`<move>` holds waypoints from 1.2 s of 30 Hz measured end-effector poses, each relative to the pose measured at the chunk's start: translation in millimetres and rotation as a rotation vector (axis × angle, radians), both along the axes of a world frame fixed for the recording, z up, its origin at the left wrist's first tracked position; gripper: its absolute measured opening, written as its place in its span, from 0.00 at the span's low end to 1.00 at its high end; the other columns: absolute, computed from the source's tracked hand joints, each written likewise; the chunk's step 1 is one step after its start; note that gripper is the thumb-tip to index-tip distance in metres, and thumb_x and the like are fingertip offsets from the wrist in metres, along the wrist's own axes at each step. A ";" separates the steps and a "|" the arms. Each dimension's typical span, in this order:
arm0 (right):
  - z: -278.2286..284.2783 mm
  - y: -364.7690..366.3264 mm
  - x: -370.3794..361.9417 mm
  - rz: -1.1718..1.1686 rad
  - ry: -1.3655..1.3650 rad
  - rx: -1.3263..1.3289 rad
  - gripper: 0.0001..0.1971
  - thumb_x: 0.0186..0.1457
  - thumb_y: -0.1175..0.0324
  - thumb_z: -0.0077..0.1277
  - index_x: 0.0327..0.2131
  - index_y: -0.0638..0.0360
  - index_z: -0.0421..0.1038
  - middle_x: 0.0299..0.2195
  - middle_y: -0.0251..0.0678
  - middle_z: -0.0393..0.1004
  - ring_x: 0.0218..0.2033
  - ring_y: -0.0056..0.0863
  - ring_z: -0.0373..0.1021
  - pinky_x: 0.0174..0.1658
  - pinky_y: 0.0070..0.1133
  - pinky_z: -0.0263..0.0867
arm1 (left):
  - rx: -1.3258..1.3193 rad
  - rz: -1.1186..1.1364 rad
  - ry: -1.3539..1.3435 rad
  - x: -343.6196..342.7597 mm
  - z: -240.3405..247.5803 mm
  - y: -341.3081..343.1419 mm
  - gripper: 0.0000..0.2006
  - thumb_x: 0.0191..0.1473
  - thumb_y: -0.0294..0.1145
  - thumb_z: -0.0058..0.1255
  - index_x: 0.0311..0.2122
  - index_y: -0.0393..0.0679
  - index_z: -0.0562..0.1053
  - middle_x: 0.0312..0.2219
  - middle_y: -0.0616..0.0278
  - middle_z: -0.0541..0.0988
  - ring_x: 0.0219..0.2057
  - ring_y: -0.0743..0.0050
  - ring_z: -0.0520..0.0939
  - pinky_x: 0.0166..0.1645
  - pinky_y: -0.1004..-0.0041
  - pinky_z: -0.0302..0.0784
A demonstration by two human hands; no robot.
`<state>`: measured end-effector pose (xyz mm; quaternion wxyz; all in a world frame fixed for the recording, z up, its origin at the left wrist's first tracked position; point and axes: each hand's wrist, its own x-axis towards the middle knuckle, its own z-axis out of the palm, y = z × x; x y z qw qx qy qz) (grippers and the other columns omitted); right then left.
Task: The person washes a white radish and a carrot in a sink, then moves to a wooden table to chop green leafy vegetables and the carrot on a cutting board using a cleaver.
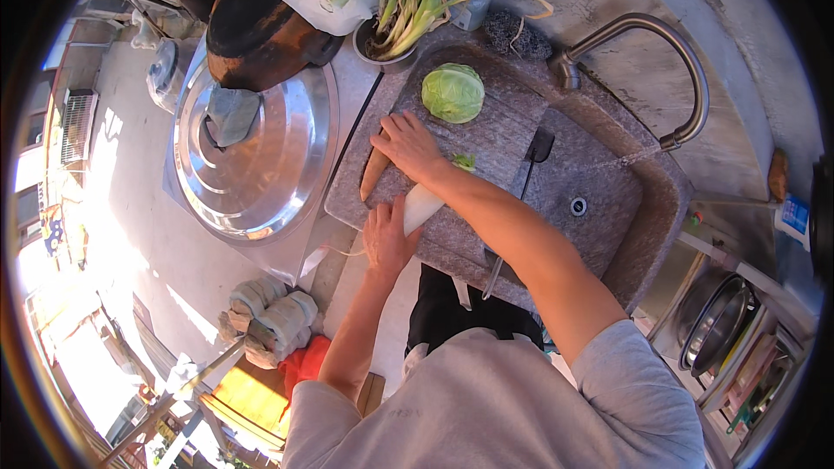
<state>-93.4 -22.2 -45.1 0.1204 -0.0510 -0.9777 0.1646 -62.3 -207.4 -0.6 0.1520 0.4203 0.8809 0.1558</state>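
On the sink's stone ledge (511,113), my left hand (388,237) is clasping the white radish (423,208) beside my right forearm (495,213); my right hand (406,146) is touching the carrot (374,172), its grip unclear.

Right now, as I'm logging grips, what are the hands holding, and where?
The left hand holds the white radish by its near end. The right hand is at the carrot's far end; whether it grips cannot be told.

Bright sunlight (106,182) streaks the grey floor (156,182) at left, and a grey wall (734,43) curves along upper right
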 end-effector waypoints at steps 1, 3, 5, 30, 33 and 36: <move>-5.3 1.1 -2.7 0.028 0.027 0.029 0.11 0.47 0.70 0.52 0.37 0.48 0.73 0.44 0.34 0.68 0.50 0.34 0.64 0.56 0.30 0.58 | 0.017 0.009 0.009 0.3 -0.6 -2.4 0.37 0.34 0.35 0.69 0.54 0.44 0.68 0.38 0.56 0.73 0.40 0.53 0.74 0.43 0.57 0.72; -9.4 3.4 -4.7 0.087 0.045 0.052 0.09 0.47 0.69 0.52 0.36 0.47 0.72 0.43 0.33 0.69 0.48 0.33 0.65 0.54 0.29 0.59 | 0.057 0.031 0.021 3.6 -0.9 -4.4 0.37 0.34 0.34 0.69 0.54 0.45 0.67 0.39 0.56 0.72 0.41 0.52 0.73 0.44 0.58 0.71; -6.6 7.6 -1.4 0.143 0.027 0.038 0.09 0.47 0.69 0.52 0.35 0.47 0.72 0.43 0.31 0.69 0.47 0.32 0.65 0.54 0.29 0.59 | 0.028 0.038 0.002 5.3 -6.2 -5.0 0.37 0.34 0.34 0.69 0.54 0.44 0.67 0.39 0.56 0.71 0.41 0.52 0.73 0.44 0.58 0.70; 26.6 150.1 304.8 -0.797 0.995 -2.167 0.20 0.59 0.65 0.50 0.52 0.63 0.60 0.41 0.45 0.71 0.42 0.34 0.71 0.43 0.30 0.71 | 0.511 -0.281 -0.393 12.1 17.3 117.3 0.18 0.51 0.11 0.39 0.45 0.35 0.74 0.43 0.51 0.75 0.39 0.61 0.78 0.44 0.69 0.74; 25.4 161.9 309.5 -0.793 1.035 -2.169 0.17 0.58 0.66 0.51 0.48 0.62 0.62 0.37 0.44 0.71 0.40 0.33 0.71 0.42 0.30 0.72 | 0.482 -0.182 -0.812 47.8 4.8 160.8 0.17 0.53 0.12 0.38 0.45 0.37 0.74 0.41 0.58 0.77 0.36 0.73 0.77 0.41 0.75 0.73; 33.4 170.6 310.1 -0.893 1.000 -2.085 0.15 0.58 0.65 0.52 0.44 0.60 0.62 0.30 0.41 0.71 0.31 0.32 0.71 0.31 0.28 0.70 | 0.359 -0.115 -1.110 81.5 -7.9 209.4 0.17 0.54 0.13 0.40 0.46 0.38 0.74 0.38 0.61 0.78 0.34 0.76 0.77 0.39 0.77 0.73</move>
